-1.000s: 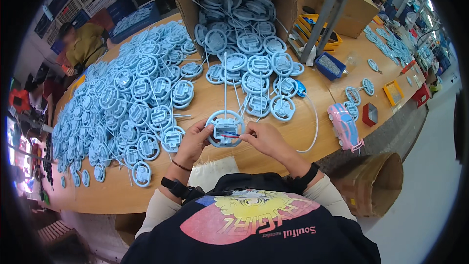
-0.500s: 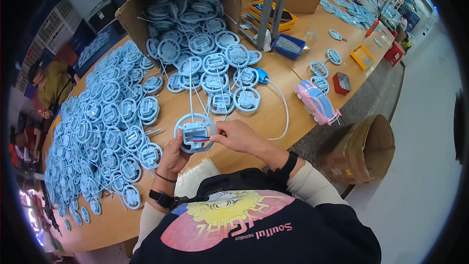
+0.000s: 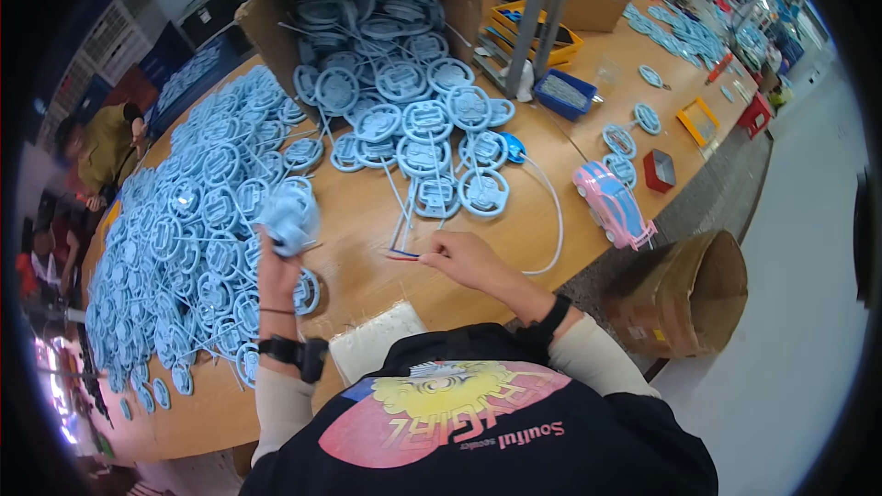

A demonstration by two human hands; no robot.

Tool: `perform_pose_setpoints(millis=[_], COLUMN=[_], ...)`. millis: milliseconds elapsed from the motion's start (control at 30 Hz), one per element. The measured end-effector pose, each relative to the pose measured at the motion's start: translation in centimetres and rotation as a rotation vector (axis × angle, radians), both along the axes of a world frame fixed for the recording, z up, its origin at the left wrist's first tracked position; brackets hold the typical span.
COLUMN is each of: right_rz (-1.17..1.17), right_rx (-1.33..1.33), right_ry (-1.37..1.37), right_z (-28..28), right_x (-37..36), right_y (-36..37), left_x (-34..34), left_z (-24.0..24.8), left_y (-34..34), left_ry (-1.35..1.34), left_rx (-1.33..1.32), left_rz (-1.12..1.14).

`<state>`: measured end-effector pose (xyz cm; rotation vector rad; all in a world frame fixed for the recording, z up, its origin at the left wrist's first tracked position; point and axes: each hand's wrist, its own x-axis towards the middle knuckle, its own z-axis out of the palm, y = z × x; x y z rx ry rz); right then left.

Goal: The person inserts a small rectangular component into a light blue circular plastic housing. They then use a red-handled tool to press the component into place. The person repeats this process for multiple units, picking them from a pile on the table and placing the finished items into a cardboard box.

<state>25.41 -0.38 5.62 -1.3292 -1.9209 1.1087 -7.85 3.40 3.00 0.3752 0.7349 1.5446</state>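
My left hand (image 3: pixel 278 266) grips a light blue plastic toy steering wheel (image 3: pixel 288 219), smeared by motion, above the near edge of the large pile (image 3: pixel 175 230) of similar wheels. Its fingers are partly hidden behind the wheel. My right hand (image 3: pixel 459 257) is closed in a pinch over the bare tabletop to the right. From its fingertips sticks out a thin red and blue piece (image 3: pixel 404 255); whether it is wires or a slim tool I cannot make out. Thin white cords from the wheels (image 3: pixel 435 195) ahead reach down close to its tip.
A tipped cardboard box (image 3: pixel 276 37) spills more wheels onto the wooden table (image 3: pixel 367 285). A blue bin (image 3: pixel 565 95) of small parts, a pink toy car (image 3: pixel 614 205) and a red tray (image 3: pixel 659 171) stand right. A cardboard drum (image 3: pixel 661 303) is beside the table. A person (image 3: pixel 110 152) is far left.
My left hand has carried the steering wheel leftward to the pile, away from my right hand. My right hand keeps its pinch on the red and blue piece. The view has shifted slightly.
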Motion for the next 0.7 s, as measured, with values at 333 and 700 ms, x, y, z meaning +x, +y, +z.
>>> perform_pose_setpoints(millis=[333, 700], right_rz=[-0.115, -0.177], right_rx=[-0.155, -0.131], right_ry=[0.142, 0.104], right_z=[-0.1, 0.6], right_x=[2.8, 4.2], right_y=[0.1, 0.0], left_x=[10.5, 14.1], left_z=[-0.2, 1.3], left_y=[11.3, 12.3], left_ry=[1.625, 1.971], left_rx=[0.4, 1.078], left_rz=[-0.284, -0.049])
